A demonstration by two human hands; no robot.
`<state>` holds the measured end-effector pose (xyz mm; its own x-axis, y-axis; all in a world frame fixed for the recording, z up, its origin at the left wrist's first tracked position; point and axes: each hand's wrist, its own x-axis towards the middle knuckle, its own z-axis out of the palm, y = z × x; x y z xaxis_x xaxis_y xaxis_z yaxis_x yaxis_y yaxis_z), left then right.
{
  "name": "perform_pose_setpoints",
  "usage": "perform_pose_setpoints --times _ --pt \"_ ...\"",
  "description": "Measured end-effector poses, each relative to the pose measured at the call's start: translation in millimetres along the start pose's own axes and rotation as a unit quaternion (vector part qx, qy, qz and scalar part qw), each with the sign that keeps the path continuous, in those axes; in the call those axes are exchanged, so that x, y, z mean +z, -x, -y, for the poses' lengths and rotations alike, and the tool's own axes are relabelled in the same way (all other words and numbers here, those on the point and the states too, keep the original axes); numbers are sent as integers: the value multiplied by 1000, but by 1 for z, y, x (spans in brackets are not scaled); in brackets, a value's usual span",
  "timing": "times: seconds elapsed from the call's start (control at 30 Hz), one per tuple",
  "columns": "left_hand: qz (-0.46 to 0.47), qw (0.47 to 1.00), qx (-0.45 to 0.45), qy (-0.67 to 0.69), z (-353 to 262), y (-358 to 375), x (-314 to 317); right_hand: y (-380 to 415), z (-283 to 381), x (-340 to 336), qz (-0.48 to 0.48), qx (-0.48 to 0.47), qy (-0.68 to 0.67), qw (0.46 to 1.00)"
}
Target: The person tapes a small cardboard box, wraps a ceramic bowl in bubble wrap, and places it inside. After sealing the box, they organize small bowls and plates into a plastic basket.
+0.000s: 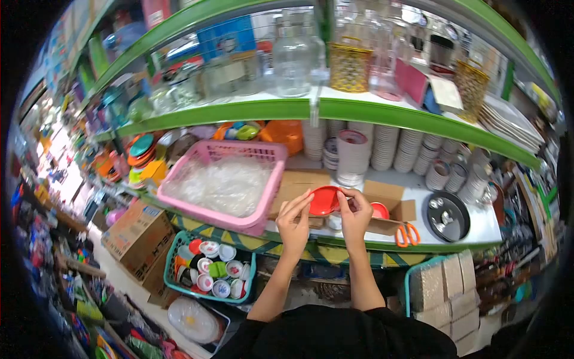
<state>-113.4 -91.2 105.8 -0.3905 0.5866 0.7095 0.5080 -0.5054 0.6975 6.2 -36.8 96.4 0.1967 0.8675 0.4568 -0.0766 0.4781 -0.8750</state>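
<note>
A round red lid [324,200] is held up between my two hands, above the shelf edge. My left hand [294,222] pinches its left rim with the fingertips. On the right rim, the thumb and fingers of my right hand [355,216] are closed. Just right of my right hand, an open cardboard box [391,194] holds another red piece [379,210]. Orange-handled scissors [407,235] lie in front of that box. Behind the lid stands a tall stack of white cups [352,157].
A pink basket [276,179] with clear plastic bags stands left. Below it, a teal basket [170,266] holds several cups and lids. A black round tray [427,218] with small metal pieces sits right. Glass bottles [292,63] line the upper shelf. Cardboard boxes [133,236] stand lower left.
</note>
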Motion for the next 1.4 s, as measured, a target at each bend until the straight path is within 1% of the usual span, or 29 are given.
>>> perform_pose_setpoints --times 0.13,0.2,0.3,0.33,0.43,0.5,0.53,0.57,0.6,0.63,0.67,0.7,0.73,0.77,0.8,0.83,0.87,0.93,0.97,1.03,1.07,1.13,1.17,1.2,1.23,1.27,1.33,1.37,1.4 --pt "41 998 30 40 1 3 43 -9 -2 -44 -53 -28 88 994" --pt "82 994 -5 77 0 7 60 -11 0 -61 -84 -36 96 991" --pt "99 988 0 122 4 12 86 -16 -6 -85 -121 -66 114 984" --pt "112 986 -15 123 7 13 94 -18 -6 -92 -118 -75 139 980" --pt "142 979 -13 142 11 12 111 -26 0 -108 -124 -82 183 972" --pt "159 976 -3 147 12 9 120 -32 -6 -117 -123 -104 243 957" --pt "178 975 -13 135 12 7 124 -37 -10 -121 -122 -111 282 945" --pt "197 973 -23 121 13 5 127 -39 -14 -127 -129 -112 287 943" --pt "203 975 19 83 15 2 130 -41 -14 -131 -111 -85 313 939" --pt "207 974 20 88 17 2 132 -42 -14 -134 -93 -59 337 935" --pt "238 969 2 66 20 1 133 -44 -18 -137 -76 -21 366 927" --pt "270 962 -16 44 23 1 135 -44 -20 -140 -79 -21 368 926" --pt "270 962 23 30 25 1 137 -44 -21 -142 -57 7 401 914" --pt "271 962 25 33 28 2 138 -45 -22 -145 -34 35 432 901" --pt "295 955 12 -2 25 3 136 -46 -26 -146 -25 43 450 892" --pt "319 947 0 -37 22 3 136 -45 -30 -148 -27 44 451 891" --pt "320 947 1 -35 22 4 136 -44 -34 -149 -13 43 480 876" --pt "338 936 18 -94 24 6 139 -42 -36 -149 16 52 534 844" --pt "339 936 19 -93 27 7 141 -41 -38 -148 15 53 535 843" --pt "335 925 120 -133 33 10 145 -38 -44 -145 9 5 573 819" --pt "335 925 120 -132 35 12 146 -37 -47 -143 4 -1 582 813" --pt "338 904 153 -211 34 13 148 -39 -55 -144 12 2 591 806" --pt "338 905 152 -211 38 14 151 -39 -60 -145 22 5 600 800" --pt "337 896 177 -228 44 16 155 -40 -60 -145 23 6 600 800" --pt "337 887 200 -245 50 17 158 -41 -59 -145 45 10 623 781" --pt "336 887 200 -246 56 19 160 -42 -59 -144 66 14 645 761" --pt "329 900 202 -205 56 19 161 -42 -63 -145 74 11 649 757" --pt "328 900 201 -205 55 19 161 -42 -65 -146 82 9 653 753" --pt "349 888 189 -232 50 16 159 -42 -67 -147 83 9 653 753"
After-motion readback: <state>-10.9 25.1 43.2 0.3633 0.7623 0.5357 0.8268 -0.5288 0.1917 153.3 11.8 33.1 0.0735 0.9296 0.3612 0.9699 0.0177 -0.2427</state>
